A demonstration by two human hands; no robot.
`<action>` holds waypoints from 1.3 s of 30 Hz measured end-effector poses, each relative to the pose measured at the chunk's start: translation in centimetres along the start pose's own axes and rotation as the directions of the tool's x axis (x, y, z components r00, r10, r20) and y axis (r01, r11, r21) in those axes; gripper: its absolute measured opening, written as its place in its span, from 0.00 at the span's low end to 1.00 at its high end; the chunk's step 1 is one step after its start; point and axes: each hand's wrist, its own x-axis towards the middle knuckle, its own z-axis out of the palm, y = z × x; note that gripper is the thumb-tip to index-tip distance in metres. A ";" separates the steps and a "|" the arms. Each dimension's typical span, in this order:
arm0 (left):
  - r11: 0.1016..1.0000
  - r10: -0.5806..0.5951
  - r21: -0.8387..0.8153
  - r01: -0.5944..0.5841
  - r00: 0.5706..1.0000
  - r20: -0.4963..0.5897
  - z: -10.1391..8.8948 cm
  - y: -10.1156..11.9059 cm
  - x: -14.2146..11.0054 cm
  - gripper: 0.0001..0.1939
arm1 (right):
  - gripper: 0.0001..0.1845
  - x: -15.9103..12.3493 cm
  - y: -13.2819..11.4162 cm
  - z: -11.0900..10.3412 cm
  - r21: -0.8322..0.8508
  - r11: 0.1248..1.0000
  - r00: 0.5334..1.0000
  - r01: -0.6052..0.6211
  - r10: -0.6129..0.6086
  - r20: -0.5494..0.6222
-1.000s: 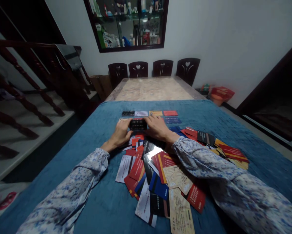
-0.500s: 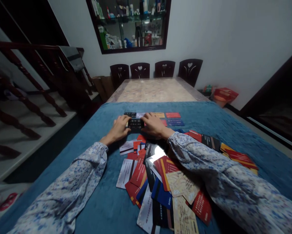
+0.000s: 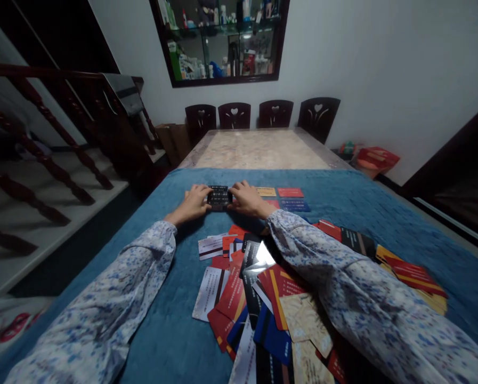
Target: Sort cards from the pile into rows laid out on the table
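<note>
A black card [image 3: 219, 199] with white print lies between my hands, held at its two short sides. My left hand [image 3: 194, 202] grips its left edge with bent fingers, and my right hand [image 3: 247, 199] pinches the right edge. Directly behind it, another black card [image 3: 218, 188] shows only a strip. To the right of my right hand are two short rows: a yellow card [image 3: 267, 192], a red card [image 3: 290, 192], and a blue card [image 3: 294, 205] in front, beside a partly hidden pink-red card [image 3: 272, 204].
A loose heap of cards, with a white card [image 3: 211, 292] at its left, spreads over the blue cloth [image 3: 154, 309] below my forearms. More cards, including a red card [image 3: 415, 274], lie beyond my right sleeve. Chairs [image 3: 234, 115] stand behind the marble tabletop [image 3: 262, 149].
Both hands have shifted slightly away from me with the black card, which now sits closer to the black card behind it. The camera view has turned a little left.
</note>
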 end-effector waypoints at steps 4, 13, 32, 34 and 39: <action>1.000 -0.004 0.000 0.004 1.000 0.004 0.0 -0.8 0.7 0.27 | 0.28 1.1 0.3 0.2 0.006 1.000 1.000 0.007 -0.007 0.005; 0.999 -0.032 0.033 0.031 0.999 0.035 0.3 -2.6 2.9 0.29 | 0.25 3.3 0.8 0.8 -0.011 1.000 1.000 -0.013 0.013 0.015; 0.997 -0.070 0.043 0.067 0.994 0.085 1.8 -6.0 7.0 0.31 | 0.22 6.7 1.6 2.5 -0.015 0.997 0.997 -0.070 0.071 0.034; 0.997 -0.069 0.036 0.065 0.993 0.100 1.8 -6.3 7.3 0.31 | 0.22 6.9 1.6 2.6 -0.014 0.998 0.997 -0.069 0.069 0.031; 1.000 0.019 -0.017 -0.017 0.994 0.111 1.9 -6.8 8.0 0.28 | 0.23 7.1 1.6 2.5 -0.001 0.997 0.995 -0.081 0.081 0.058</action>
